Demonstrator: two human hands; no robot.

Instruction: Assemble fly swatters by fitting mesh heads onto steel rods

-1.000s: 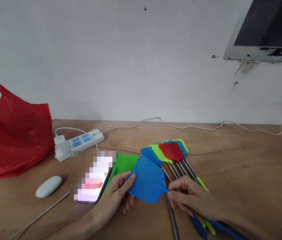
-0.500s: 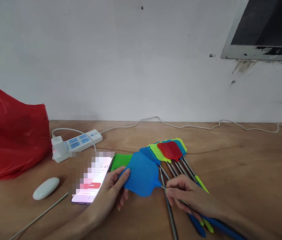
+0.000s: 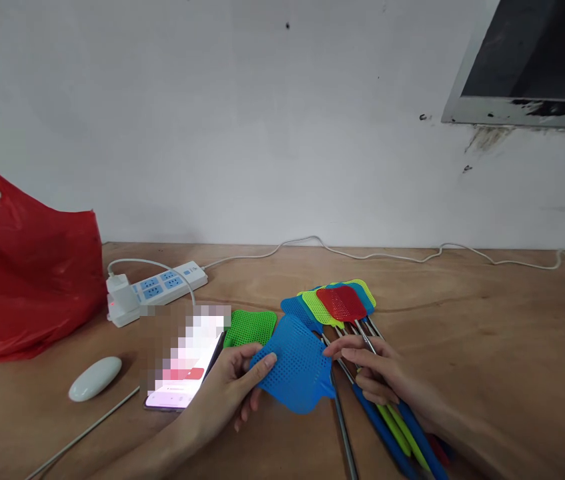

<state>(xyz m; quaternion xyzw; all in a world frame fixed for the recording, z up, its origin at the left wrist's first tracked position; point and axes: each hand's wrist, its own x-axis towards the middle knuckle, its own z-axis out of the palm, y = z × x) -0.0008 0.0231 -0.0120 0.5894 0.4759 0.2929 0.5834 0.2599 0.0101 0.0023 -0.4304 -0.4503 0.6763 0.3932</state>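
My left hand (image 3: 242, 380) is closed on the left edge of a blue fly swatter head (image 3: 295, 363), thumb on top and fingers beneath. The perforated head tilts above the table, its neck pointing down to the right. Beside its right edge is my right hand (image 3: 379, 370), fingers apart and index fingertip at the blue edge; whether it touches is unclear. Under that hand lie metal rods and blue and yellow-green handles (image 3: 397, 427). Past the hands, a red swatter head (image 3: 341, 302) overlaps yellow-green and blue ones. A green mesh head (image 3: 252, 327) lies behind my left hand.
At left are a lit phone (image 3: 177, 380), a white mouse (image 3: 95, 379), a white power strip (image 3: 169, 283) with a plugged-in adapter, and a red plastic bag (image 3: 32, 280). A thin white cable (image 3: 387, 255) runs along the wall. One metal rod (image 3: 343, 433) points towards me.
My right hand has let go of the thin rod at the blue swatter's neck and moved up to its edge, fingers opening. The blue head has shifted slightly right and down.
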